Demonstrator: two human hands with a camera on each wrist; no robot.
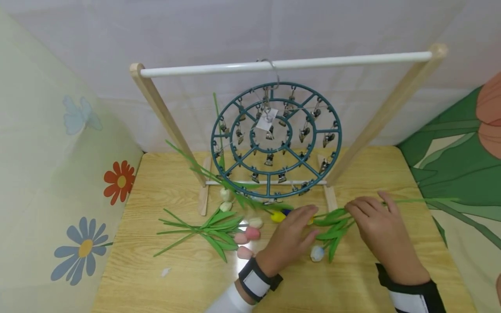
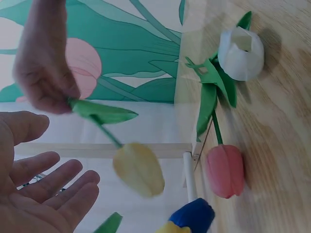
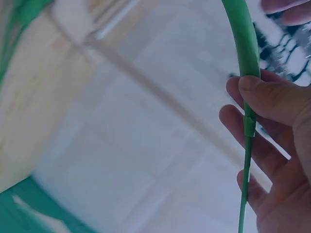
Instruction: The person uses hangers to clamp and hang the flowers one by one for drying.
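My right hand (image 1: 368, 213) pinches the green stem (image 1: 415, 201) of an artificial yellow tulip (image 2: 138, 167), and the stem sticks out to the right above the wooden table (image 1: 156, 278). In the right wrist view the fingers (image 3: 262, 97) curl round that stem (image 3: 248, 53). My left hand (image 1: 309, 224) is open, its fingers relaxed just left of the tulip's leaves (image 1: 332, 226). The left wrist view shows this open palm (image 2: 43, 194) under the hanging yellow bloom.
A round teal clip hanger (image 1: 275, 139) hangs from a white rail (image 1: 285, 65) on a wooden stand. Loose tulips lie on the table: pink ones (image 1: 252, 233), a white one (image 1: 317, 253), a yellow-blue one (image 1: 278, 216), and green leaves (image 1: 207, 228). Patterned cloth walls close both sides.
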